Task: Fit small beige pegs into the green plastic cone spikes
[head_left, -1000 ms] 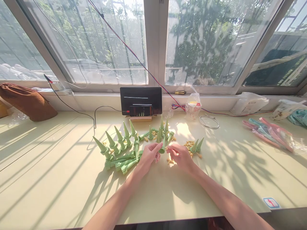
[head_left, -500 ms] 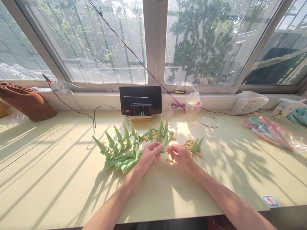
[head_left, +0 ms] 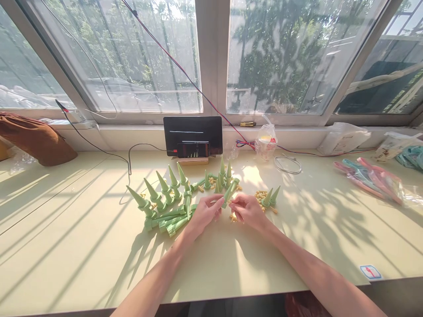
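My left hand is closed around a green plastic watering spike, its wide collar toward me. Close by on the right, the fingertips of my right hand are pinched on a small yellow valve piece, right at the spike; whether it sits in the spike I cannot tell. Several green spikes stand on their collars in a row to the left, and others lie flat in front of them. Behind my right hand, two spikes stand beside a pile of yellow pieces.
A phone leans in a stand before a dark tablet by the window. To the left lies a brown bag. A coiled cable, a bagged cup and pink and teal wrapped items are toward the right.
Both hands stay together at the spike, which has turned slightly in my left fingers. My right fingertips have shifted a little against it. The camera view has moved slightly.
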Motion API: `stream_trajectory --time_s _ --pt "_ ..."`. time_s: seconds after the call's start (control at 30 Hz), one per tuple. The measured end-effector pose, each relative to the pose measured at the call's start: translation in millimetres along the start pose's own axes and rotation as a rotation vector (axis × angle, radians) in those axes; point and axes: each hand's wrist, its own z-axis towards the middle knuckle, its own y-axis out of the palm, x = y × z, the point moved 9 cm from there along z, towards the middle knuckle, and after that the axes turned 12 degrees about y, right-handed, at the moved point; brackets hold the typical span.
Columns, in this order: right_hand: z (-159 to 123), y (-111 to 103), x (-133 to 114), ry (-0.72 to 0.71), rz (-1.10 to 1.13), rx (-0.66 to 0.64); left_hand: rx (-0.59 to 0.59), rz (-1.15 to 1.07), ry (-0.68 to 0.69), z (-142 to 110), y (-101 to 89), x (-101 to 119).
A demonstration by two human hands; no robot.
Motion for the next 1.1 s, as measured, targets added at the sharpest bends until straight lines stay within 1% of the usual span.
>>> stream_trajectory --time_s 0.17,0.3,0.5,0.6,0.67,0.77,0.87,0.93,1.03,1.1 --pt "0.7 1.3 1.3 0.105 0.099 -0.04 -0.002 0.037 0.021 1.9 0.3 -1.4" --pt "1.6 4.4 7.4 0.199 0.254 -0.1 -0.022 0.055 0.052 2.3 2.5 0.7" --pt "1.5 12.8 19.6 0.378 0.495 -0.263 -0.016 0.003 0.115 4.9 5.4 4.6" --pt "2.2 16.2 21.5 0.409 0.563 -0.337 -0.038 -0.008 0.146 6.3 6.6 3.5" --pt "3.4 16.8 21.8 0.404 0.589 -0.355 -0.055 -0.003 0.168 6.8 7.7 3.9" --pt "5.3 15.3 23.6 0.4 0.593 -0.32 -0.039 0.016 0.184 7.0 7.8 5.4" --pt "5.9 10.5 21.5 0.368 0.546 -0.233 0.038 0.045 0.152 6.3 3.9 4.6" --pt "5.4 6.3 16.1 0.316 0.488 -0.17 0.1 0.066 0.125 5.4 -0.5 4.6" --pt "4.1 -0.5 6.0 0.221 0.385 -0.071 0.208 0.077 0.12 3.6 -10.9 8.9" --pt "3.0 -4.8 -0.2 0.144 0.29 -0.002 0.238 0.08 0.105 3.0 -14.8 10.7"
